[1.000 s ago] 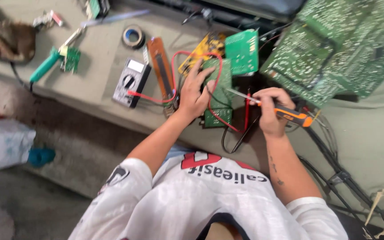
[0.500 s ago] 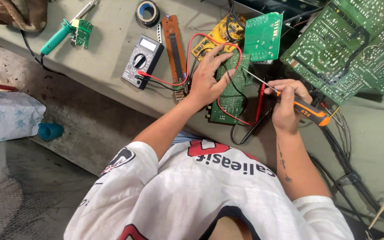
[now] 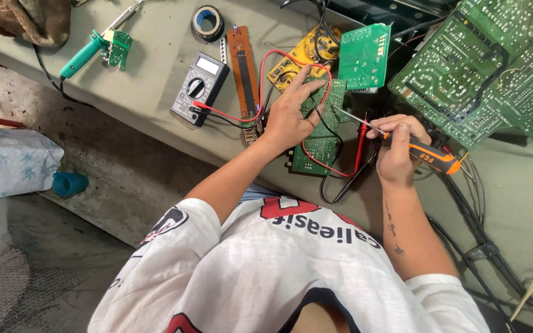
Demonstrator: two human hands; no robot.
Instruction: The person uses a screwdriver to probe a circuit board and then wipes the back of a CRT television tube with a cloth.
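We press our left hand [image 3: 288, 117] flat, fingers spread and gripping nothing, on the small green circuit board [image 3: 321, 132] lying on the surface [image 3: 149, 86]. Our right hand [image 3: 396, 148] is clenched round the orange-handled screwdriver [image 3: 424, 154], its tip at the board's right edge. Best we hold the board firm and keep the tip steady, clear of the red lead [image 3: 316, 157].

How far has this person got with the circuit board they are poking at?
Set up already: the multimeter lies on the bench with red and black leads plugged in and run toward the work. In hand: the left hand presses down the small green circuit board, while the right hand holds an orange-handled screwdriver with its tip on that board. Left: the soldering iron lies untouched, and the large boards sit aside.
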